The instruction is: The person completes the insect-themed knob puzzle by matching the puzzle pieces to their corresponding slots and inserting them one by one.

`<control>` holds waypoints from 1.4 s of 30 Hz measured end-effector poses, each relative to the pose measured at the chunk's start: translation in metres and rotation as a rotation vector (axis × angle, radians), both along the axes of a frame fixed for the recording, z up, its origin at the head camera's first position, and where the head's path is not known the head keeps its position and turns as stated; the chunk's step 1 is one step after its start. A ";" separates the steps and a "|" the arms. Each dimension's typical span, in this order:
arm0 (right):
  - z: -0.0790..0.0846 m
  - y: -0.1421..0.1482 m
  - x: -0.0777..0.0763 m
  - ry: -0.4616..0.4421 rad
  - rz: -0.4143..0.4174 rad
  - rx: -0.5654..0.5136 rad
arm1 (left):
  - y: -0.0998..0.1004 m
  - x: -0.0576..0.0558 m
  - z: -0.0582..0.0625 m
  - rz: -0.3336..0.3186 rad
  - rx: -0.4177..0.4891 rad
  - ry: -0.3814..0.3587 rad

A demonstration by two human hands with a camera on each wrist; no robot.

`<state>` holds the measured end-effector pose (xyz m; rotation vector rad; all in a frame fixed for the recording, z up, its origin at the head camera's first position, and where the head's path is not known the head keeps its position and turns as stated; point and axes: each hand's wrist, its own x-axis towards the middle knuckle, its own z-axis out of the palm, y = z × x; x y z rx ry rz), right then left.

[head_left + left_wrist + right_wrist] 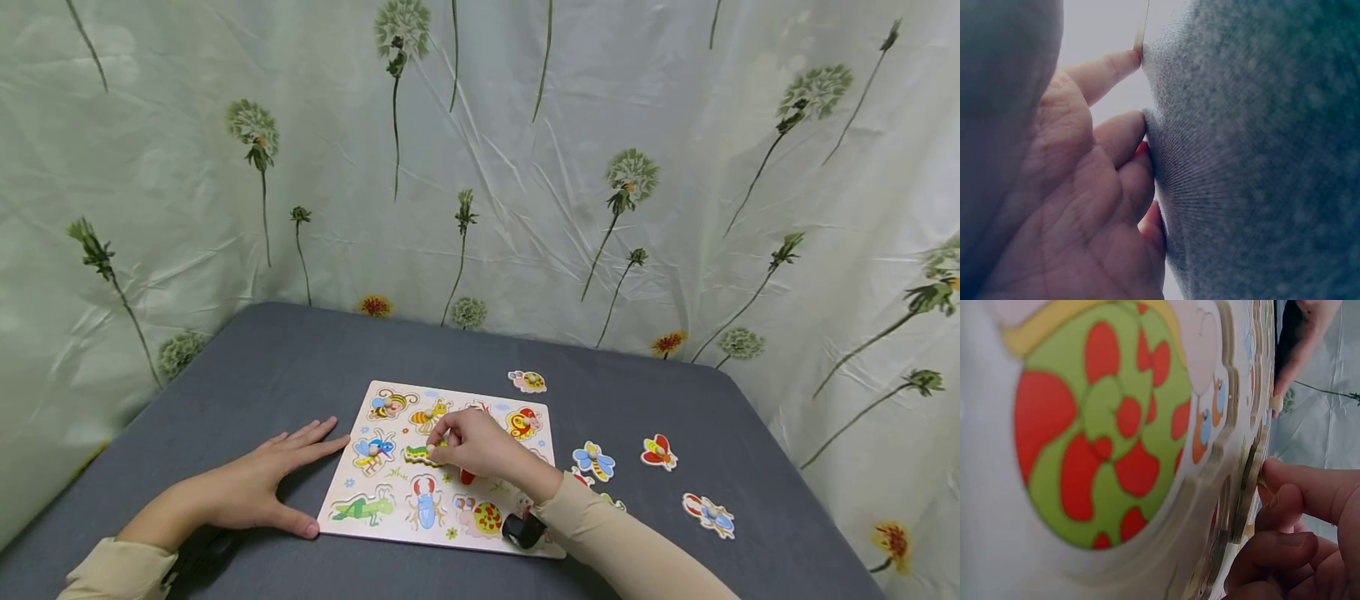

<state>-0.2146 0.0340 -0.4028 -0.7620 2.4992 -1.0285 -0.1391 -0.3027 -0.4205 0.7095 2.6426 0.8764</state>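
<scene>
A wooden insect puzzle board (pixel 405 535) lies flat on the table. My right hand (pixel 480 446) pinches the knob of a green caterpillar puzzle piece (pixel 415 455) at the board's middle. In the right wrist view, that caterpillar piece (pixel 1251 478) looks slightly tilted at its slot; whether it is fully seated I cannot tell. My left hand (pixel 258 479) rests with spread fingers on the table, thumb and index fingertips touching the board's left edge. Knobbed pieces including a bee (pixel 387 407) and a blue-winged insect (pixel 373 451) sit in the board. The right hand hides part of the board.
Right of the board lie loose pieces: a blue-winged insect (pixel 593 461), a red-winged one (pixel 659 452) and a stag beetle (pixel 709 515). A snail piece (pixel 528 382) lies behind it. More pieces are partly hidden by the right sleeve (pixel 600 517). A floral curtain (pixel 525 217) hangs behind the grey table (pixel 315 358).
</scene>
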 end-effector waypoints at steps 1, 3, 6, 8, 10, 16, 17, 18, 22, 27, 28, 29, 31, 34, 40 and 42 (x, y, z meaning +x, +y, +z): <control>0.000 0.000 0.000 0.007 0.006 0.002 | 0.000 0.000 0.000 0.000 -0.002 0.000; 0.001 -0.001 0.001 0.017 0.017 0.007 | 0.001 0.000 0.001 0.000 -0.007 0.002; 0.002 -0.002 0.001 0.023 0.029 0.011 | 0.001 0.000 0.001 0.001 -0.012 0.005; 0.002 -0.002 0.002 0.020 0.027 0.017 | 0.001 0.000 0.002 0.003 -0.014 0.002; 0.003 -0.003 0.002 0.014 0.027 0.021 | 0.002 0.000 0.002 0.003 -0.016 -0.001; 0.004 -0.003 0.002 0.002 0.029 0.030 | 0.002 0.000 0.004 0.000 -0.017 -0.009; 0.004 -0.003 0.002 0.003 0.028 0.034 | 0.002 0.001 0.004 0.000 -0.015 -0.008; 0.004 -0.002 0.002 0.005 0.028 0.035 | 0.002 0.001 0.004 0.000 -0.015 -0.007; 0.003 -0.001 0.001 0.005 0.032 0.042 | 0.003 0.001 0.004 0.001 -0.010 -0.001; 0.002 -0.001 0.000 0.010 0.035 0.051 | 0.003 0.002 0.004 0.004 -0.008 -0.003; 0.002 -0.001 -0.001 0.007 0.037 0.052 | 0.003 0.001 0.004 0.004 -0.008 -0.003; 0.003 -0.001 -0.001 0.000 0.037 0.053 | 0.003 0.001 0.004 0.004 -0.008 -0.004; 0.006 0.000 -0.004 -0.021 0.043 0.059 | 0.002 0.001 0.004 0.006 -0.008 -0.007; 0.014 0.005 -0.010 -0.065 0.026 0.053 | 0.002 0.000 0.004 0.006 -0.009 -0.006; 0.043 0.032 -0.030 -0.024 -0.053 0.039 | 0.002 0.000 0.003 0.000 0.009 -0.002; 0.052 0.043 -0.038 -0.004 -0.090 0.044 | 0.002 0.000 0.003 0.000 0.013 -0.003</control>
